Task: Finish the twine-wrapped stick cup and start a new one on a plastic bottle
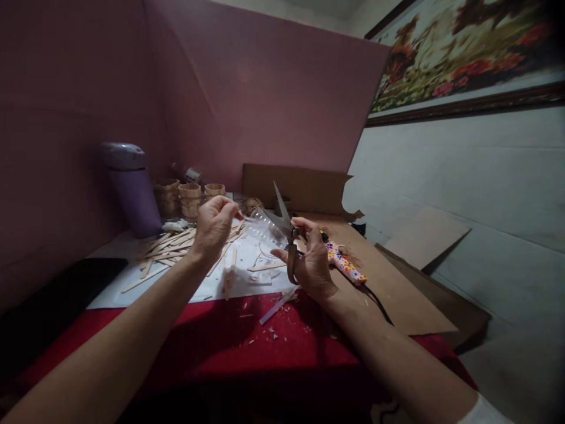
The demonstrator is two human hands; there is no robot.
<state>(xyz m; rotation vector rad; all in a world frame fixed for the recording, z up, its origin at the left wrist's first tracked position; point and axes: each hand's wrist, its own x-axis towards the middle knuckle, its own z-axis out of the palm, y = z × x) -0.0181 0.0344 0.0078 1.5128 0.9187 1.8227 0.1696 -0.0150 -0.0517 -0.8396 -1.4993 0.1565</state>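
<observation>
My right hand (pixel 313 259) grips a pair of scissors (pixel 282 215), fingers through the handles. Their blades are spread apart and point up and away. My left hand (pixel 216 227) is closed in a pinch at the near edge of a clear plastic sheet (pixel 269 228) with shiny dots. The sheet reaches from those fingertips toward the scissor blades; whether the blades touch it I cannot tell. Below and between the hands lie wooden craft sticks (pixel 267 267) and plastic scraps on white paper (pixel 207 288).
A pile of craft sticks (pixel 176 247) lies left, before several stick-covered cups (pixel 190 200) and a purple bottle (pixel 135 194). A flower-patterned glue gun (pixel 346 265) with a black cord rests on cardboard (pixel 406 300) at right. A clear strip (pixel 278 306) lies on red cloth (pixel 212 347).
</observation>
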